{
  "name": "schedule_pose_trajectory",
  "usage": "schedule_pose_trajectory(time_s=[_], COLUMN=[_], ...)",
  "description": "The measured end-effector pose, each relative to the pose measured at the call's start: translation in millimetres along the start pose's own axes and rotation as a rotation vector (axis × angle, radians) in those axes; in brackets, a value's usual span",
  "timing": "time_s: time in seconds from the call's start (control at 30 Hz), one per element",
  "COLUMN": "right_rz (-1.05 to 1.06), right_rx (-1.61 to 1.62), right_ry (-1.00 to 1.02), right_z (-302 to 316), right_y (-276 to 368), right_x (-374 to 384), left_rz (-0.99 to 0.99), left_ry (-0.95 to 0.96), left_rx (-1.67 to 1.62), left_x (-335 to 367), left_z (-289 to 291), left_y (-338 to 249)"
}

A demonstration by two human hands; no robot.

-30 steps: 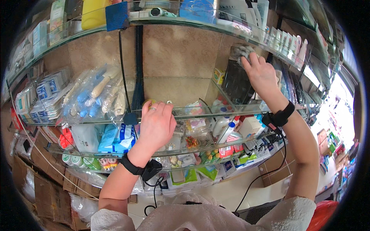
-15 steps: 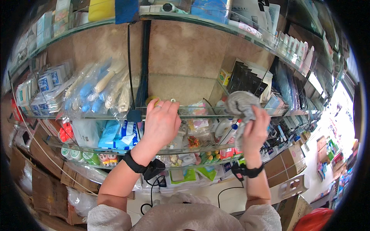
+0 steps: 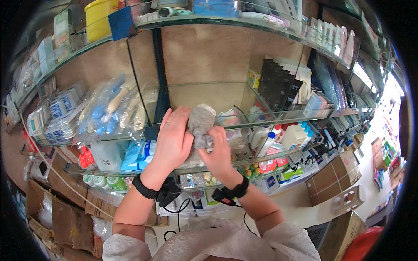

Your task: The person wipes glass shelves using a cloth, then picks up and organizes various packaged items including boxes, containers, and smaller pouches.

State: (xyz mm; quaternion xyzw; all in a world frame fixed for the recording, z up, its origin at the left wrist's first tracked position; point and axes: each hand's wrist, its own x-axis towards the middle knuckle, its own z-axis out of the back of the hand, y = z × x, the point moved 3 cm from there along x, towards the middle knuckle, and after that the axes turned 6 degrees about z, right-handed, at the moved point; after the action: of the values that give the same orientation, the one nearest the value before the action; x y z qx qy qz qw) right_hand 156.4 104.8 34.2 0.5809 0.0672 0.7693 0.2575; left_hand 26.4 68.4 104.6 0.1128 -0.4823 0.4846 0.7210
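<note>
Centrally, a crumpled grey cloth [image 3: 201, 122] is bunched up at the front edge of a glass shelf [image 3: 185, 93]. The person's right hand [image 3: 217, 154] has its fingers clamped on the cloth's lower part. The left hand [image 3: 171, 141] is right beside it, back of the hand up, a ring on one finger; its fingers lie close together, their tips at the shelf edge, and whether they grip anything cannot be told. Each wrist wears a black strap. On the same shelf, to the left, lie plastic-bagged wooden-handled items [image 3: 115, 102]; to the right stand dark flat packets [image 3: 272, 80]. Beneath, a white bottle with a blue cap [image 3: 266, 143] leans. Above sits a yellow container [image 3: 100, 19]. A cardboard box [image 3: 334, 178] rests on the floor at right.
</note>
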Motion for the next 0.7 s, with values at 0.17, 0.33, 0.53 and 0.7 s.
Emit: schedule_pose_trajectory(time_s=[0.17, 0.33, 0.53, 0.7], right_rz=[-0.856, -1.120, -0.769, -0.649], right_rx=[1.033, 1.429, 1.471, 1.375], right_ry=[-0.018, -0.292, -0.469, -0.489], right_z=[25, 65, 56, 42], right_y=[-24, -54, -142, -183], right_x=[-70, -95, -52, -31], left_rz=[0.012, -0.049, -0.051, -0.031], left_ry=[-0.053, 0.011, 0.067, 0.096], left_rx=[0.113, 0.243, 0.426, 0.385], left_x=[-23, -30, -24, -25], left_z=[33, 29, 1, -2], left_y=[6, 0, 0, 0])
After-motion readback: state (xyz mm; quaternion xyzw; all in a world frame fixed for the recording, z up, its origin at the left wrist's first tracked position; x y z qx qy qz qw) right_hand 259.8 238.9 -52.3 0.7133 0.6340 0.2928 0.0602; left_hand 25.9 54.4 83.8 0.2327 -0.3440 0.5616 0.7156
